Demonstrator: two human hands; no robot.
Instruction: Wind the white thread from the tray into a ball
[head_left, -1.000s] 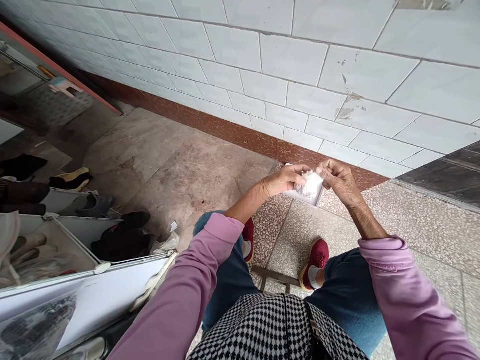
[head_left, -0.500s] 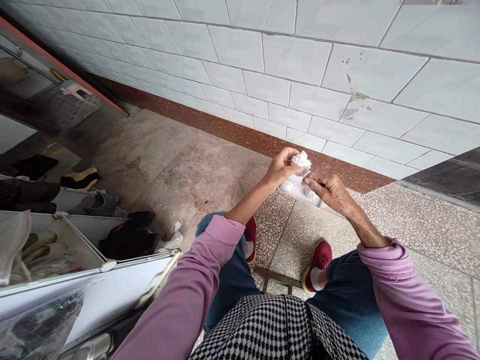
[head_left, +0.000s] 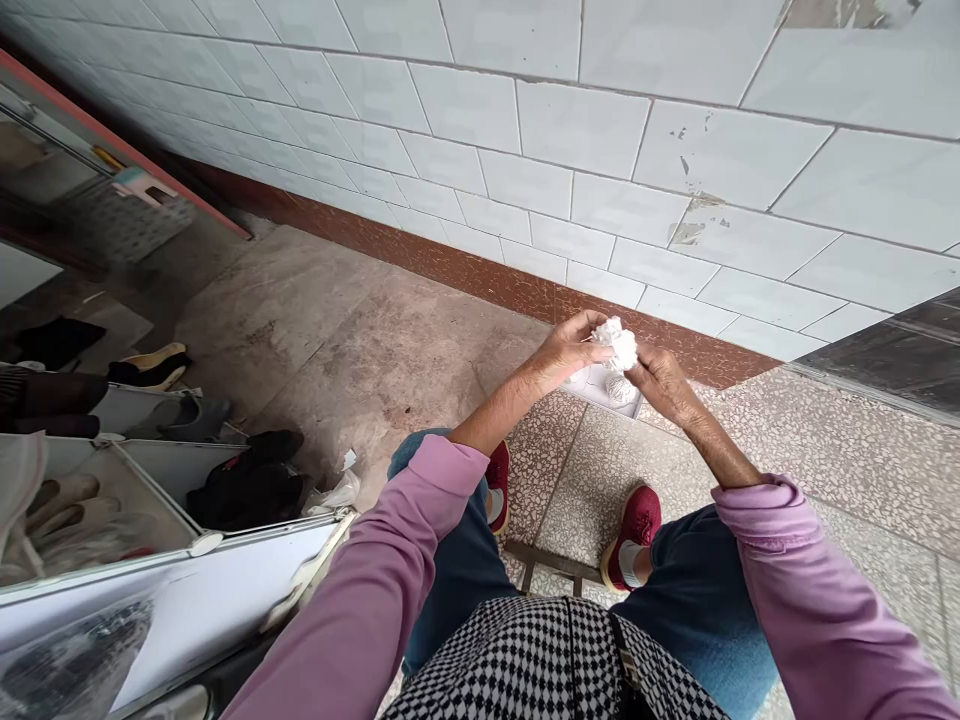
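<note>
My left hand (head_left: 574,350) is closed around a small white ruffled piece (head_left: 617,343) that looks like a flower. From the other side my right hand (head_left: 664,385) reaches it, with thumb and fingers pinched together at its right edge. Whatever is inside that pinch is too small to make out. Just below both hands, a ball of white yarn (head_left: 620,389) lies in a shallow pale tray (head_left: 598,391). A second white shape in the tray is mostly covered by my left hand.
A tiled wall (head_left: 585,130) with a brown skirting rises close beyond the hands. White shelving (head_left: 247,560) with shoes and bags stands on my left. My red shoes (head_left: 637,520) rest on the floor, with a dark bar (head_left: 551,560) between them.
The white ruffled piece has moved slightly right and down and is turned differently. My right hand's fingertips have shifted right, now at the piece's edge. The camera view has moved a little.
</note>
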